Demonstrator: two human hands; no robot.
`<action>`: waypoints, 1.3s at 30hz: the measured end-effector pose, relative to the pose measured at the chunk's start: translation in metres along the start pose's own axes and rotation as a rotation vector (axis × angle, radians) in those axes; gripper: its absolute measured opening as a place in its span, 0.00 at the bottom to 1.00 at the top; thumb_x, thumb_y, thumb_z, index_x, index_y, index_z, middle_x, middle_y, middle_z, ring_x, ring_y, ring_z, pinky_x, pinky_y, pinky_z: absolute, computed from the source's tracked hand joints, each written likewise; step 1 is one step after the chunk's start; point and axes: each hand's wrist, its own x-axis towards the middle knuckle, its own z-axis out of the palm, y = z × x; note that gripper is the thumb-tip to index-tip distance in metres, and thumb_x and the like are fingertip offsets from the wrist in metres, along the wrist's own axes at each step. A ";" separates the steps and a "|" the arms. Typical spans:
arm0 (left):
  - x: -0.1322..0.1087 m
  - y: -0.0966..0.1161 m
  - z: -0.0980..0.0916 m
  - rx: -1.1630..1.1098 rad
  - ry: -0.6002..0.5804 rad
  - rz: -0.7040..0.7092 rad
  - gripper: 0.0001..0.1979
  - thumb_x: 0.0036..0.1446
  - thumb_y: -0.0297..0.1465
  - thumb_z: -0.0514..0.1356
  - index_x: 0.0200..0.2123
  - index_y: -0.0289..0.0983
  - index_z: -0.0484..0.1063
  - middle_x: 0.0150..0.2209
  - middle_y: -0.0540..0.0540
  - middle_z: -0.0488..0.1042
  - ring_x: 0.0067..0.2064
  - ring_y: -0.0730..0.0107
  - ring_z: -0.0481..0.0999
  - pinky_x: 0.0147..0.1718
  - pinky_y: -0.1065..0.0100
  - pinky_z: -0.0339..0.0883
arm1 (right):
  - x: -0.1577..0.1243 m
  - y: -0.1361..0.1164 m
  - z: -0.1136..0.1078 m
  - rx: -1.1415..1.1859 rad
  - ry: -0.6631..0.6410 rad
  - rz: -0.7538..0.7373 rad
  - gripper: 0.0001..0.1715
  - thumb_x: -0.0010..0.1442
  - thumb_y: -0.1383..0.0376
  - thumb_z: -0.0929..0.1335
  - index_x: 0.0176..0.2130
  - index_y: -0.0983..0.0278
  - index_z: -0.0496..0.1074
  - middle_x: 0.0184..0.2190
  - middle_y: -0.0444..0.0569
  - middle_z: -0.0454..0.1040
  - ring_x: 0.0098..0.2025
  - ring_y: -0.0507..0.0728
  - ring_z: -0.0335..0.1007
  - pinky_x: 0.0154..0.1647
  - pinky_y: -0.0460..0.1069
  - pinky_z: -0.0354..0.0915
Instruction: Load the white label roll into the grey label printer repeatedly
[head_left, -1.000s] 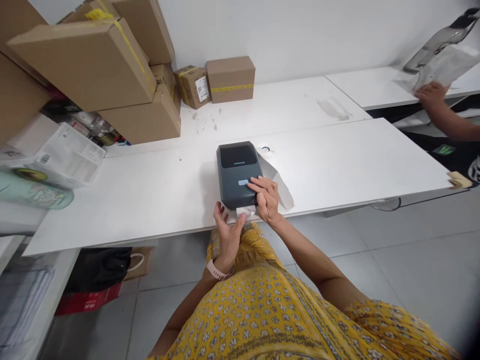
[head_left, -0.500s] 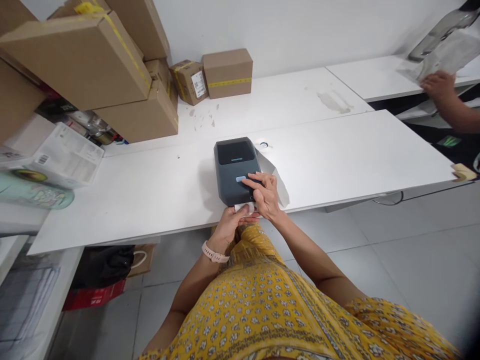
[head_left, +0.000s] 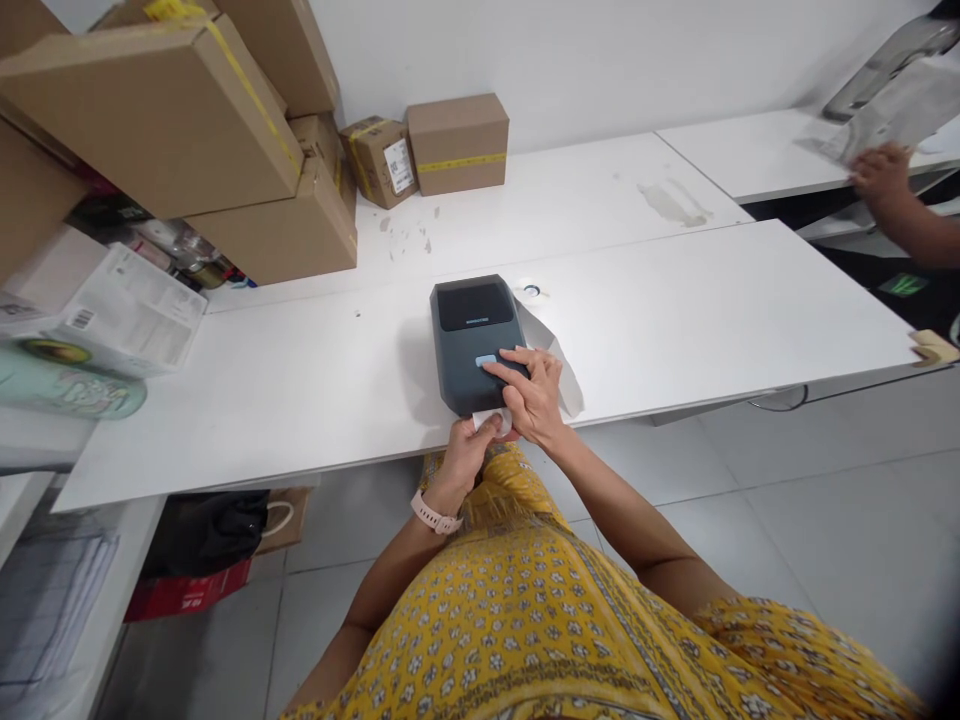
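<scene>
A dark grey-blue label printer stands at the front edge of the white table, with a black window on top. My left hand pinches the short white label paper at its front, thumb on top; its other fingers are mostly hidden below. Over the printer's right side lies my right hand, holding nothing. Its index fingertip touches the pale blue button, and another finger stretches out beside it. A white paper strip lies behind and to the right of the printer, partly covered by this hand.
Cardboard boxes are stacked at the left, and two smaller ones stand against the wall. A mint-green bottle lies at the left beside a white carton. At far right, a co-worker's hand touches a translucent bag.
Slightly more white paper shows at the printer's front, and my left hand has shifted a little with it. My right index finger stays on the button. The co-worker's hand has moved slightly.
</scene>
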 end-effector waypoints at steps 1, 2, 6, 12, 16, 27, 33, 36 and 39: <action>0.000 0.000 0.000 0.003 -0.001 0.003 0.25 0.46 0.48 0.75 0.38 0.34 0.82 0.38 0.42 0.85 0.40 0.60 0.82 0.48 0.56 0.76 | 0.001 -0.002 -0.001 -0.018 0.007 0.000 0.28 0.76 0.51 0.55 0.57 0.49 0.79 0.57 0.49 0.76 0.60 0.65 0.68 0.62 0.65 0.58; 0.001 -0.001 0.000 0.006 -0.005 0.003 0.24 0.46 0.48 0.75 0.37 0.34 0.82 0.37 0.43 0.84 0.39 0.61 0.82 0.47 0.57 0.76 | 0.002 -0.004 -0.001 -0.033 0.014 0.001 0.26 0.76 0.52 0.56 0.57 0.49 0.78 0.56 0.48 0.76 0.59 0.65 0.68 0.62 0.65 0.57; 0.001 -0.001 -0.002 0.012 -0.042 0.004 0.20 0.49 0.47 0.74 0.32 0.34 0.81 0.34 0.46 0.83 0.37 0.65 0.80 0.43 0.61 0.74 | 0.007 -0.011 -0.004 -0.061 0.034 0.002 0.24 0.76 0.55 0.58 0.55 0.50 0.79 0.54 0.49 0.77 0.56 0.64 0.69 0.58 0.63 0.57; 0.004 -0.005 -0.007 0.066 -0.051 0.039 0.21 0.52 0.48 0.72 0.32 0.34 0.81 0.33 0.46 0.81 0.36 0.66 0.77 0.44 0.62 0.72 | 0.006 -0.011 0.001 -0.064 0.022 0.053 0.24 0.75 0.53 0.58 0.52 0.49 0.80 0.53 0.49 0.76 0.54 0.65 0.68 0.55 0.62 0.57; 0.005 -0.009 -0.010 0.118 -0.051 0.073 0.22 0.54 0.49 0.71 0.29 0.35 0.79 0.30 0.47 0.80 0.34 0.68 0.75 0.41 0.64 0.71 | 0.005 -0.010 0.004 -0.065 0.050 0.050 0.25 0.75 0.53 0.57 0.51 0.50 0.80 0.53 0.49 0.76 0.55 0.65 0.68 0.55 0.62 0.57; 0.001 0.002 -0.002 0.193 -0.012 0.115 0.24 0.52 0.53 0.70 0.27 0.35 0.79 0.28 0.47 0.79 0.32 0.67 0.74 0.38 0.64 0.71 | 0.006 -0.013 0.003 -0.063 0.048 0.070 0.22 0.75 0.55 0.59 0.51 0.49 0.80 0.52 0.49 0.76 0.55 0.65 0.68 0.56 0.63 0.56; 0.005 -0.009 -0.006 0.166 -0.028 0.135 0.20 0.55 0.49 0.69 0.32 0.35 0.81 0.32 0.46 0.82 0.35 0.66 0.77 0.42 0.64 0.73 | 0.018 -0.025 -0.004 -0.173 0.014 0.109 0.20 0.76 0.56 0.60 0.47 0.50 0.81 0.52 0.47 0.78 0.52 0.63 0.68 0.58 0.63 0.53; 0.010 -0.015 -0.008 0.164 0.015 0.122 0.21 0.55 0.49 0.70 0.37 0.35 0.82 0.37 0.45 0.84 0.39 0.64 0.80 0.46 0.62 0.74 | 0.021 -0.026 0.000 -0.193 0.031 0.111 0.19 0.76 0.56 0.61 0.45 0.51 0.81 0.54 0.47 0.78 0.54 0.63 0.69 0.59 0.63 0.52; 0.010 -0.018 -0.008 0.143 0.036 0.114 0.22 0.53 0.49 0.71 0.39 0.35 0.82 0.39 0.44 0.84 0.41 0.62 0.81 0.48 0.61 0.74 | 0.019 -0.026 0.001 -0.169 0.017 0.129 0.17 0.76 0.56 0.62 0.47 0.51 0.80 0.56 0.46 0.78 0.56 0.64 0.69 0.59 0.63 0.52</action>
